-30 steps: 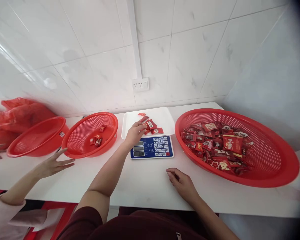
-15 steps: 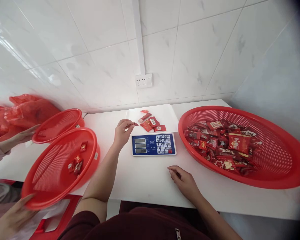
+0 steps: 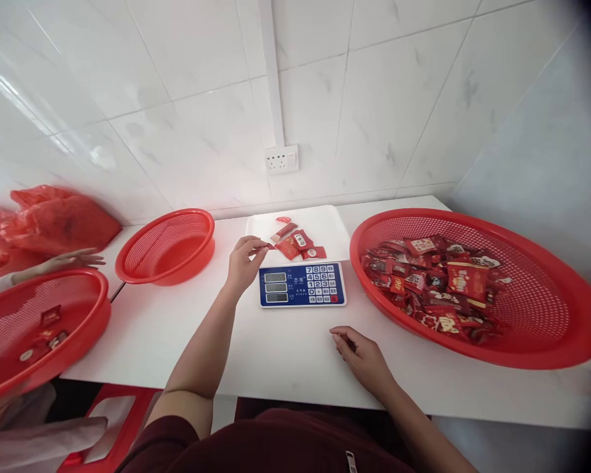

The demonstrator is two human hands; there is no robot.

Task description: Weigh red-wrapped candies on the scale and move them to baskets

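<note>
My left hand [image 3: 247, 261] is at the near left edge of the white weighing pan [image 3: 332, 226]. Its thumb and fingertips pinch a small red snack packet [image 3: 272, 247], mostly hidden by the fingers. On the pan lie several red wrapped packets [image 3: 295, 244] in a loose group. The blue keypad panel of the digital scale [image 3: 303, 284] faces me below the pan. My right hand [image 3: 359, 358] rests on the white table in front of the scale, its fingers curled together and nothing visible in them.
A wide red basket [image 3: 536, 309] on the right holds a heap of red packets [image 3: 438, 282]. On the left stand a red basket [image 3: 165, 246] and another red basket [image 3: 93, 322] containing a few packets, beside a co-worker's hand [image 3: 76, 259]. Red plastic bags [image 3: 59, 220] lie behind.
The co-worker's basket with the few packets has moved left, away from me. The other left basket now sits farther right. My hands have hardly moved.
</note>
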